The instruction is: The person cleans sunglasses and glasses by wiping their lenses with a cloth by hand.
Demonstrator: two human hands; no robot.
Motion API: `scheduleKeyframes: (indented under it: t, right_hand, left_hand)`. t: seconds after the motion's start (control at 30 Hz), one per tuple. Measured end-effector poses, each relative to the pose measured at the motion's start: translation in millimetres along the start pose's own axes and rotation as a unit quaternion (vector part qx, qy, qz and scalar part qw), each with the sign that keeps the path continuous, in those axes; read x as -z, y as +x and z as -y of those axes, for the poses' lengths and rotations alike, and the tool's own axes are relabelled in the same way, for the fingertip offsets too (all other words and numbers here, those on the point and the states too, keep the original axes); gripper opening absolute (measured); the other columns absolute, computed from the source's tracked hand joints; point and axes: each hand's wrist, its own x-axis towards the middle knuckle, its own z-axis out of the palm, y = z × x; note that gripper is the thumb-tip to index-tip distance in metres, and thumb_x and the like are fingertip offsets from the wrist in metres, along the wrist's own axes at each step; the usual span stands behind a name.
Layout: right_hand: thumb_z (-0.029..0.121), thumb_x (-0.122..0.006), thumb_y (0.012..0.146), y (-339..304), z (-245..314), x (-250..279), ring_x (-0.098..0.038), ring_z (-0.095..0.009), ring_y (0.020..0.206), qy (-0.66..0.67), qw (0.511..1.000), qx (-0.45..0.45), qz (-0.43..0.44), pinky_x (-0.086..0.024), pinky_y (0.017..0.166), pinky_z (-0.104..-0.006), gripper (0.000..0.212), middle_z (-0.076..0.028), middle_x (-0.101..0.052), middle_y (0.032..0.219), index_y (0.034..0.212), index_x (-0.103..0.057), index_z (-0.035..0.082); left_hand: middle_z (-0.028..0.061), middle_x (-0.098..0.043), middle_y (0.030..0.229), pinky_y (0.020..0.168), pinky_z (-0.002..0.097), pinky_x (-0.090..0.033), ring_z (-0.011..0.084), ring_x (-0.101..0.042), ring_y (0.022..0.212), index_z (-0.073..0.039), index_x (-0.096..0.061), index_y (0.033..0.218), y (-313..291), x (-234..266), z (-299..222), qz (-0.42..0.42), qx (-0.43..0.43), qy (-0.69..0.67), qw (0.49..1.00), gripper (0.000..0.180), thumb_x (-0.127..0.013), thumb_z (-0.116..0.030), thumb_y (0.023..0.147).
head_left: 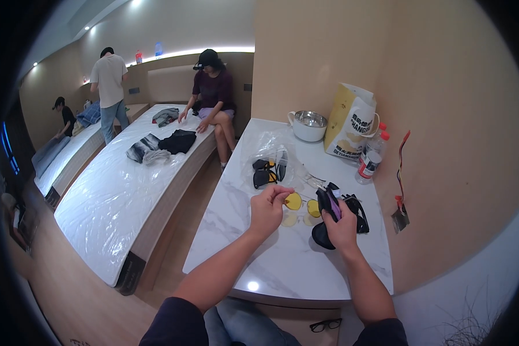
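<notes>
Above the white marbled table (225,230), my left hand (266,212) pinches the side of yellow-lensed glasses (293,201). A pale yellow reflection of the lenses shows on the tabletop. My right hand (341,229) grips a black glasses case (325,202) with a purple inside, close to the right-hand lens. Black sunglasses (360,214) lie just beyond that hand, partly covered by it. Farther back, a clear plastic bag (259,149) has several dark and yellow lens pieces (265,174) in or beside it. Thin wire-like pieces (313,180) lie behind the case.
A white-sided steel pot (309,128), a yellow and white paper bag (347,118) and red-capped bottles (372,154) stand along the back. Wires (401,167) hang from the right wall. Glasses (326,325) rest below the table edge. Left, a person (214,86) sits on a plastic-covered bed (109,230).
</notes>
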Motion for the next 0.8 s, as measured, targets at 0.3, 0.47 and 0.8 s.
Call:
scheduleKeyframes:
  t: [0.3,0.47,0.8]
  right_hand:
    - [0.014,-0.073,0.082,-4.3,5.3,-3.8,-0.071,-0.033,0.083,-0.054,0.998,0.029,0.006,-0.054,0.078,-0.0379,0.038,-0.022,-0.071,0.095,0.116,-0.066,-0.001]
    - [0.014,-0.073,0.082,-2.5,2.5,0.7,-0.070,-0.033,0.083,-0.036,0.997,0.047,0.050,-0.054,0.078,-0.0382,0.039,-0.021,-0.071,0.094,0.117,-0.066,-0.002]
    - [0.010,-0.075,0.079,-5.1,4.5,0.2,-0.069,-0.028,0.079,-0.062,0.986,0.148,0.041,-0.053,0.075,-0.0334,0.035,-0.019,-0.070,0.091,0.110,-0.068,-0.003]
  left_hand:
    - [0.0139,-0.075,0.098,0.082,0.0263,-0.057,0.0146,-0.071,0.091,0.007,-0.066,0.098,0.6,0.8,-0.6,-0.020,-0.011,-0.001,1.000,0.011,-0.055,0.006,0.097]
    - [0.0139,-0.076,0.099,0.081,0.0264,-0.057,0.0143,-0.071,0.090,0.007,-0.066,0.098,1.2,-1.3,1.8,-0.023,-0.012,-0.004,1.000,0.011,-0.056,0.006,0.097]
    - [0.0173,-0.074,0.104,0.088,0.0291,-0.057,0.0193,-0.071,0.099,0.008,-0.063,0.099,0.7,-2.8,-1.5,0.008,-0.025,-0.052,0.998,0.011,-0.052,0.009,0.097]
